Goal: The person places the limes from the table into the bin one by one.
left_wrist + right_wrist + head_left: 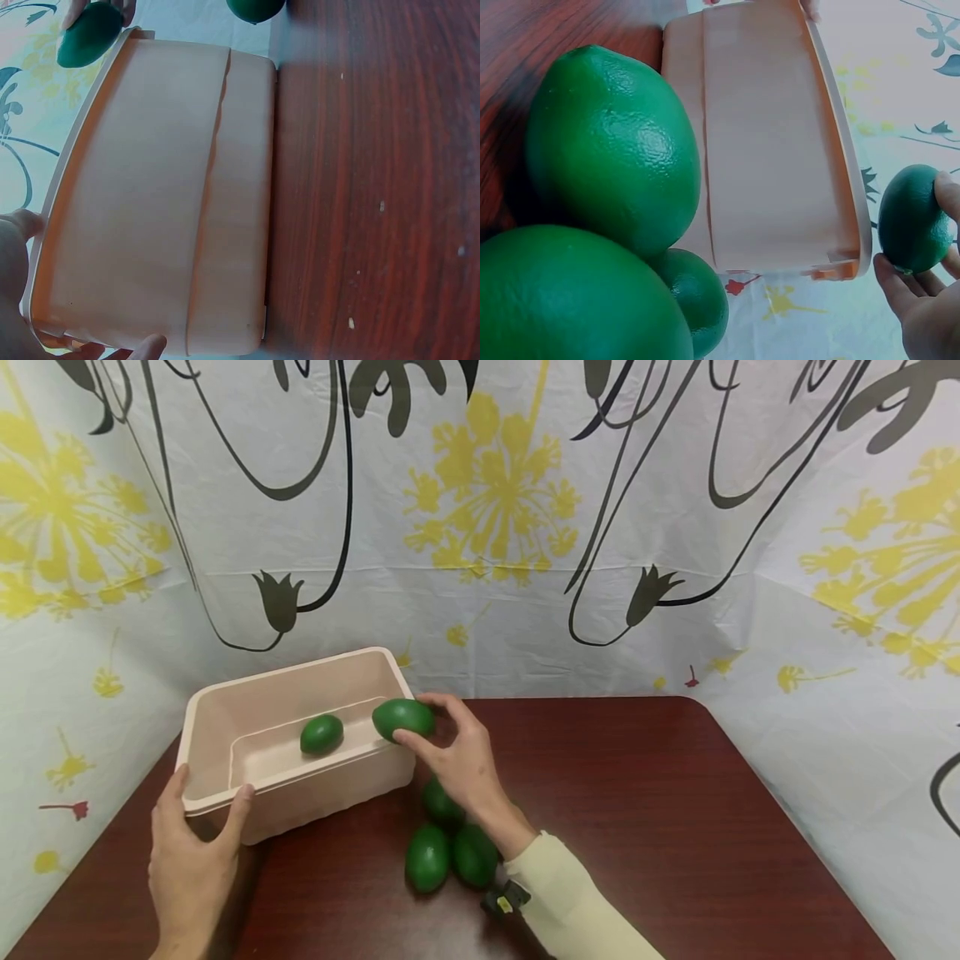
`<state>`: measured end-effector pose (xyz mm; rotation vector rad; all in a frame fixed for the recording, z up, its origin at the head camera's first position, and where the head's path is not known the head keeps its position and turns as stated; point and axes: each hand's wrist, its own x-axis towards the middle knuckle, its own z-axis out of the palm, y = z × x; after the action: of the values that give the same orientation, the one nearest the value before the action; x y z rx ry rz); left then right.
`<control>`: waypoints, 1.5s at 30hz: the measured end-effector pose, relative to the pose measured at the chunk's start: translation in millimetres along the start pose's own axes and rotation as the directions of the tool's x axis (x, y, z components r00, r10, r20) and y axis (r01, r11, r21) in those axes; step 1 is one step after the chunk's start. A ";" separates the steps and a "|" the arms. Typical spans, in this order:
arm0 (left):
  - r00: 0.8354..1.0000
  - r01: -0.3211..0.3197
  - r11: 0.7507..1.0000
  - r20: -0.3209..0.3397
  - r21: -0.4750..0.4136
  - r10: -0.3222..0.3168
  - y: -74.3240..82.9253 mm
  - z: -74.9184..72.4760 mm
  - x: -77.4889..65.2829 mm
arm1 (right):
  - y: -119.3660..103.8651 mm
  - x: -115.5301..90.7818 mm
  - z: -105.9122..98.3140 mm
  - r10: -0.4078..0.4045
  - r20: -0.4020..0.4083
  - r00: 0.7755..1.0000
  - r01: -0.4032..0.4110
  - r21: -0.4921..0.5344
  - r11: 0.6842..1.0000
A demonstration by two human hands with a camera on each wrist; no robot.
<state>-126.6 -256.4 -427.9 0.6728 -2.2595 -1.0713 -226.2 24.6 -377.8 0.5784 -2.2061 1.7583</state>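
Note:
In the head view, my right hand [467, 766] pinches a green lime [402, 719] between thumb and fingers, over the right end of a pale pink plastic bin [322, 806]. One lime [322, 735] lies inside on the bin's floor. My left hand [193, 860] grips the bin's near left corner, thumb at the front rim and fingers at the left side. Below my right forearm, three limes [427, 858] sit close together on the table. The right wrist view shows the held lime [915, 217] beyond the bin's rim. From the left wrist, the bin's outer wall [142, 187] hides its inside.
The dark red-brown wooden table [637, 810] carries everything. Behind and at both sides hangs a white cloth [480, 627] with yellow and grey flower prints. A small black device [506, 900] is strapped at my right wrist.

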 end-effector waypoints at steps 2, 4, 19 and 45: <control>1.000 -0.004 1.000 -0.003 -0.005 0.004 -0.1 -0.3 0.1 | 0.3 0.9 0.5 0.002 0.003 1.000 -0.002 0.019 1.000; 1.000 -0.006 1.000 -0.006 -0.009 0.006 0.0 -0.6 0.0 | 0.5 1.9 1.3 0.003 0.004 1.000 -0.003 0.038 0.999; 1.000 -0.008 1.000 -0.014 -0.014 0.008 -0.5 -0.5 -0.5 | 5.2 6.0 7.5 -0.018 -0.003 1.000 0.018 -0.015 1.000; 1.000 -0.013 1.000 0.001 -0.002 0.013 0.2 -0.4 0.6 | 8.7 12.7 19.8 -0.012 0.005 1.000 0.012 -0.062 0.998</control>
<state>-126.8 -256.9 -427.4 0.6558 -2.2609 -1.0676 -240.6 5.1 -384.5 0.5811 -2.2469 1.6778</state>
